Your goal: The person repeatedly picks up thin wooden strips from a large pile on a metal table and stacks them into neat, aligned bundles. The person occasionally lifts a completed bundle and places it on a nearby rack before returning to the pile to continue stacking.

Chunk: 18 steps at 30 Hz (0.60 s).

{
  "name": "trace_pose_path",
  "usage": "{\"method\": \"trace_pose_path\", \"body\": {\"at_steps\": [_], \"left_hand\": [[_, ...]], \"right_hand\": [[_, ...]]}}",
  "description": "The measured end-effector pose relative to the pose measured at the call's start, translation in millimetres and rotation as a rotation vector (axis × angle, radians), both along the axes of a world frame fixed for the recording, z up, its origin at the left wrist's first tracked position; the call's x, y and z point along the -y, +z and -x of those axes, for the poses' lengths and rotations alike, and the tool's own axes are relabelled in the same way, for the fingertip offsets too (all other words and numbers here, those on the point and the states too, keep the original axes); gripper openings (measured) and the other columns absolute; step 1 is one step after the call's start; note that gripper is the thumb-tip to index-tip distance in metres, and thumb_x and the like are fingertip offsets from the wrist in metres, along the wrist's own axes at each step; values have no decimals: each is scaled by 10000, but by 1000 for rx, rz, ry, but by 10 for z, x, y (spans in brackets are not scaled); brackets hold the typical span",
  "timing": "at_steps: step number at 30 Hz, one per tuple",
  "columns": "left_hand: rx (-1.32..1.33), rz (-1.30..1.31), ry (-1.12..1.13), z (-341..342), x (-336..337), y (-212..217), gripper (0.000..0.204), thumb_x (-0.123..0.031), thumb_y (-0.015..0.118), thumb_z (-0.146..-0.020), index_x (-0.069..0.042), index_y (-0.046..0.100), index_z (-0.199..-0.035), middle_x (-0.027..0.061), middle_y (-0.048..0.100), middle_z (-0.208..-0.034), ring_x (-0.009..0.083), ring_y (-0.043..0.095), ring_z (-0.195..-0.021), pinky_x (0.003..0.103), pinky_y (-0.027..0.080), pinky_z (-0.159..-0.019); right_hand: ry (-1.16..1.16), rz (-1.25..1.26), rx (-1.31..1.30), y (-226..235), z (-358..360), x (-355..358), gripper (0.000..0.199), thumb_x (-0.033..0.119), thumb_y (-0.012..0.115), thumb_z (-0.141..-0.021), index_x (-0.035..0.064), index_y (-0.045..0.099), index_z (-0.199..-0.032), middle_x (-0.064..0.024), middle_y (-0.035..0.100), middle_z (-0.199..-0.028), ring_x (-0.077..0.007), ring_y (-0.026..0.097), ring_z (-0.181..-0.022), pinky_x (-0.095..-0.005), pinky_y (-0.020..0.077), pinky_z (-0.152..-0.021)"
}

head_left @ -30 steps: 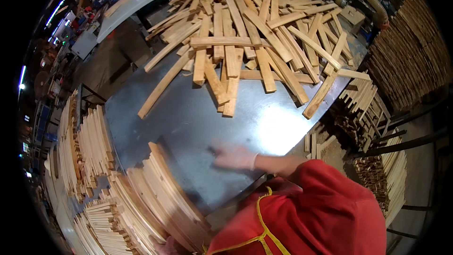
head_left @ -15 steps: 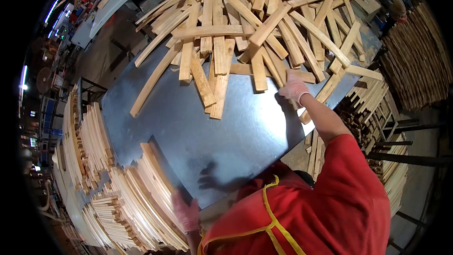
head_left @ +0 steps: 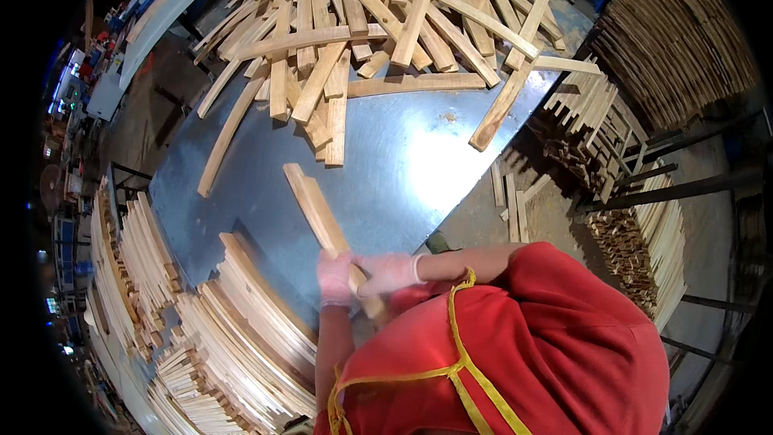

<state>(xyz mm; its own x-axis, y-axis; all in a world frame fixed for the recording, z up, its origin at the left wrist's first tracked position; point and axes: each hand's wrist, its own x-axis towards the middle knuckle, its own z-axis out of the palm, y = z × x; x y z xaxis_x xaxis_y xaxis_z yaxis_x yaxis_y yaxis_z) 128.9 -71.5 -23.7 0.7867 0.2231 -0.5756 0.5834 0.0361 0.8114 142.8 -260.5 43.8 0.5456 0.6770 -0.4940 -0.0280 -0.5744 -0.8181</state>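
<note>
Close to my body I hold a wooden slat (head_left: 322, 221), perhaps two lying side by side, slanting over the near part of the metal tabletop (head_left: 266, 141). My left hand (head_left: 334, 277), in a pale pink glove, is closed round its lower part. My right hand (head_left: 388, 274), gloved alike and slightly blurred, grips it from the right, just beside the left. The slat's near end is blurred below my hands. To the left of my left hand stands a row of slats on edge (head_left: 262, 290).
A loose heap of slats (head_left: 411, 20) covers the far side of the table. More stacked slats (head_left: 145, 250) line the left. Right of the table are a rack of slats (head_left: 584, 109), a tall wood stack (head_left: 676, 40) and dark metal bars (head_left: 684, 191).
My right hand has come from the heap back toward my body, bringing wood from there. My left hand has left the near row and closed on the wood too. The view has shifted.
</note>
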Motion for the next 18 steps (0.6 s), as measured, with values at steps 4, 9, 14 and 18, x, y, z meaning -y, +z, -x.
{"method": "trace_pose_path", "body": {"at_steps": [4,9,14,18], "left_hand": [[132,-478,-46,574,-357,158,323,-139,739,-874,-17,661,-1163,170,720,-1059,333,721,-900,466,588,-790],[72,-1386,-60,1321,-951,-194,599,-231,756,-860,-99,565,-1412,165,622,-1420,407,627,-1237,502,541,-1008],[-301,-1589,-158,1230,-868,91,787,-243,762,-830,-117,433,-1533,107,504,-1554,355,507,-1375,461,435,-1135],[-328,-1552,-244,1083,-773,310,842,-229,777,-759,-107,442,-1522,158,500,-1531,386,486,-1390,516,423,-1132]], "right_hand": [[-211,-97,43,-238,-255,607,728,427,682,-918,30,500,-1500,-241,714,-1268,-339,694,-1182,-422,529,-1018],[-636,299,216,-214,-724,1979,684,311,634,-904,1,522,-1503,-292,695,-1279,-398,685,-1186,-424,523,-1046],[-506,866,696,-401,-1241,3021,381,151,564,-959,87,583,-1334,-250,681,-1237,-430,678,-1153,-482,549,-976],[-271,890,992,-761,-1678,3397,469,148,557,-936,192,567,-1403,-126,550,-1422,-374,555,-1294,-495,499,-1029]]}}
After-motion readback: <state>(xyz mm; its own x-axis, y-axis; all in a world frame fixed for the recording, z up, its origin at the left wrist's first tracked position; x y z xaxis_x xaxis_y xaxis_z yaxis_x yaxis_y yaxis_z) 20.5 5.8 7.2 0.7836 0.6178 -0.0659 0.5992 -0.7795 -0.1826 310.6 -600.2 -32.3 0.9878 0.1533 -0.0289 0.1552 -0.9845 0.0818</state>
